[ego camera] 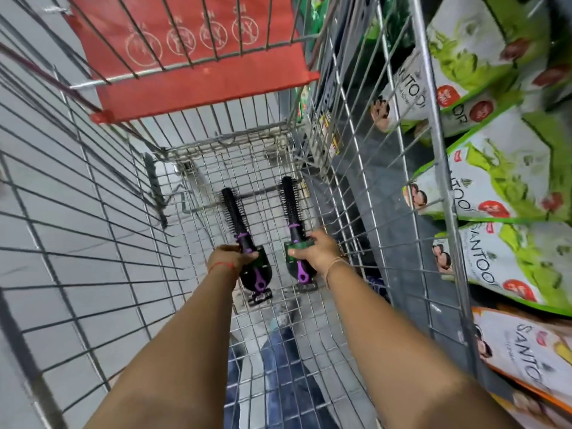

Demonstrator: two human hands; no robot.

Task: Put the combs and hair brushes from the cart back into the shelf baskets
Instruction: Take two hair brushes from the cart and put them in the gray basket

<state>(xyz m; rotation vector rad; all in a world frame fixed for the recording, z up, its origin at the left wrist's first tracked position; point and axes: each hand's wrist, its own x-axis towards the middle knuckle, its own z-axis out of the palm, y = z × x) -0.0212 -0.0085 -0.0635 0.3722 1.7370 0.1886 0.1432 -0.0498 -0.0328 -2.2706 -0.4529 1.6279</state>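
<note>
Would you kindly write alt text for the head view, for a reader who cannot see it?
Deep inside a wire shopping cart, the left hand and right hand each grip a black round brush with a purple handle, left brush and right brush. Green-and-white packets line the shelf alongside.

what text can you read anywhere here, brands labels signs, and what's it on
"SANTOO": green and white pouches on the shelf, name cut off by the cart wire.
"SANTO": orange-edged pouch, likewise cut off.
Red round badges on the pouches: too blurred to read.
Red cart flap: circular pictograms only, small marks above them unreadable.
Hair brushes in both hands: no readable text.
</note>
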